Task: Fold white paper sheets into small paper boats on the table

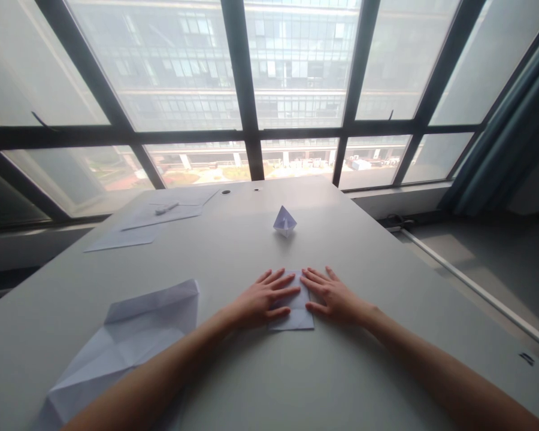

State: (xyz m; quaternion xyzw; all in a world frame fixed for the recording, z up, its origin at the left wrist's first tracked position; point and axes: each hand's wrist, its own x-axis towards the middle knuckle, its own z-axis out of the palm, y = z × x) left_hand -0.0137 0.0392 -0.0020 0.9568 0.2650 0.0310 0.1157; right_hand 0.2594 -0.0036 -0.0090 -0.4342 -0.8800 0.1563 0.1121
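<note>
Both hands flat w/ fingers spread, not gripping: left hand [263,299] & right hand [330,296] press folded paper [296,314] on worktop [363,359]; paper boat [284,221] well beyond.

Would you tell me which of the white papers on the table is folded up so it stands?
The small folded paper figure beyond the hands; the other sheets all lie flat.

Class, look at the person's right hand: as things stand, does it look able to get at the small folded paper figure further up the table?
Probably yes: the table between the right hand and the folded paper figure is bare.
</note>
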